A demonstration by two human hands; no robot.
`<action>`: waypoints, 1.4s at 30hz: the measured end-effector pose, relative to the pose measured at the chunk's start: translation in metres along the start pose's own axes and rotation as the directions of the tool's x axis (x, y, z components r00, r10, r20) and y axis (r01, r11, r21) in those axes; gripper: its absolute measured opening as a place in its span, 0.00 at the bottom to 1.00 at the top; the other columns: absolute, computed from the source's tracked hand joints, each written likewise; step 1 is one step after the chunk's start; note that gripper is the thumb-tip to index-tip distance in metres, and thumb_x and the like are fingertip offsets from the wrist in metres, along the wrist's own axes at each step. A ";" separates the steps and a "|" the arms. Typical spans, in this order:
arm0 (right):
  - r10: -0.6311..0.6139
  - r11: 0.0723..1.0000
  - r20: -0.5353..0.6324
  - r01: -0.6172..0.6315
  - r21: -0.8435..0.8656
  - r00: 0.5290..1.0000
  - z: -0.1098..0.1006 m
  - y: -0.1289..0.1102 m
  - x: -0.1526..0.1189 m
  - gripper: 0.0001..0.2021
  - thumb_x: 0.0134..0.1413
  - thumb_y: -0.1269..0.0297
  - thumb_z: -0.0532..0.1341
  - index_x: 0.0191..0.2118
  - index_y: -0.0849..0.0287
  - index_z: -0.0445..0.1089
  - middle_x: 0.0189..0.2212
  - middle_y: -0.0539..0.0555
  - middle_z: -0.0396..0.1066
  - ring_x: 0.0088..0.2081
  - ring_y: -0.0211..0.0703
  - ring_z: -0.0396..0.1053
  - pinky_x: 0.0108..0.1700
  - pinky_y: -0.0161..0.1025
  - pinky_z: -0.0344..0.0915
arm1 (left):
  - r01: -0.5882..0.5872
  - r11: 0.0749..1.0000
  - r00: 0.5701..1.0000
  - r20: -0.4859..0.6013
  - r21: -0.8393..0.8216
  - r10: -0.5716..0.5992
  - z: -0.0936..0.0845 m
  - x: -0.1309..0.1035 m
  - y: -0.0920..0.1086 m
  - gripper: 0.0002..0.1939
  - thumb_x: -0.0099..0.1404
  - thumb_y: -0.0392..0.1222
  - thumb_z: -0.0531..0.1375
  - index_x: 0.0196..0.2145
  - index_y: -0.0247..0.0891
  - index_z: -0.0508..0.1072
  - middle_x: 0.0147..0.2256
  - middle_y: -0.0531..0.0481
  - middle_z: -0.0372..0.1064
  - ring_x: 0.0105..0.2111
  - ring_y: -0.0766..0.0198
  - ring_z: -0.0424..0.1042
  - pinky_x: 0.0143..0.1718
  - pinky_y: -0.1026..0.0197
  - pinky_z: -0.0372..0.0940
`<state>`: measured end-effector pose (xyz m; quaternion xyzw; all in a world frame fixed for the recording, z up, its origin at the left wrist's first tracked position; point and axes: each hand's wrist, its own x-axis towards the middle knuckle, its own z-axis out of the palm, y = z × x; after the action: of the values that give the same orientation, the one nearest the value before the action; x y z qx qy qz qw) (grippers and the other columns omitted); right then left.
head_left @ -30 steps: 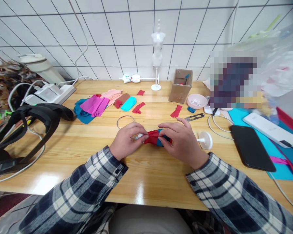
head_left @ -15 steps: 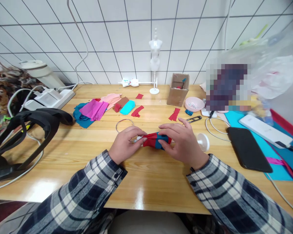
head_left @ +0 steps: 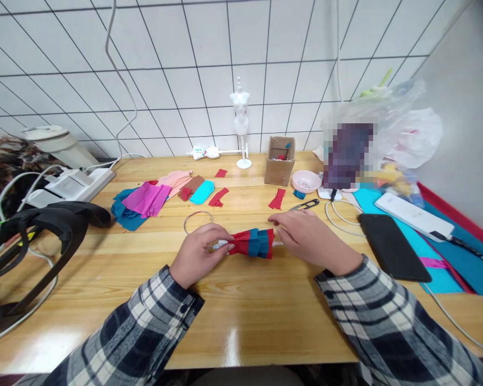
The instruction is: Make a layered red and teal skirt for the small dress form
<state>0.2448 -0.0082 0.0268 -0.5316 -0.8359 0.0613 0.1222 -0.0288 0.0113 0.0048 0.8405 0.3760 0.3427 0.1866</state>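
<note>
A small white dress form lies on its side, wrapped in a red and blue crepe-paper dress (head_left: 251, 244) with a flared, ruffled hem toward the right. My left hand (head_left: 201, 251) pinches it at the bodice end, thumb and fingertips on the red paper and white top. Just beyond the hem is my right hand (head_left: 312, 238), over the form's thin stand rod (head_left: 279, 244); its index finger is stretched out, apart from the thumb, and no paper is in it. That hand hides the stand's base. Thread snips (head_left: 306, 205) lie right behind its knuckles.
Another white dress form (head_left: 240, 118) stands by the tiled wall, beside a lying one (head_left: 205, 153). Behind my hands are a cardboard box (head_left: 279, 171), a pink bowl (head_left: 306, 187), crepe-paper pieces (head_left: 147, 198) and a wire ring (head_left: 189, 215). A phone (head_left: 394, 246) lies right, a black headset (head_left: 52, 252) left.
My right hand has let go of the skirt and moved off to the right, so the ruffled hem shows. My left hand keeps its pinch. The camera view has shifted.
</note>
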 end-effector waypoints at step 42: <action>0.145 0.985 -0.162 -0.126 0.122 0.976 0.021 -0.061 -0.005 0.04 0.63 0.63 0.57 0.36 0.56 0.65 0.26 0.50 0.74 0.28 0.43 0.71 0.27 0.38 0.47 | 0.166 0.609 0.953 -0.033 -0.775 -0.302 -0.010 0.003 0.018 0.31 0.61 0.64 0.60 0.57 0.46 0.66 0.60 0.41 0.64 0.58 0.45 0.67 0.54 0.45 0.68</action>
<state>0.1884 -0.0383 0.0202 -0.5832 -0.7794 0.0701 0.2179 -0.0257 0.0028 0.0238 0.5953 0.3163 0.5080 0.5362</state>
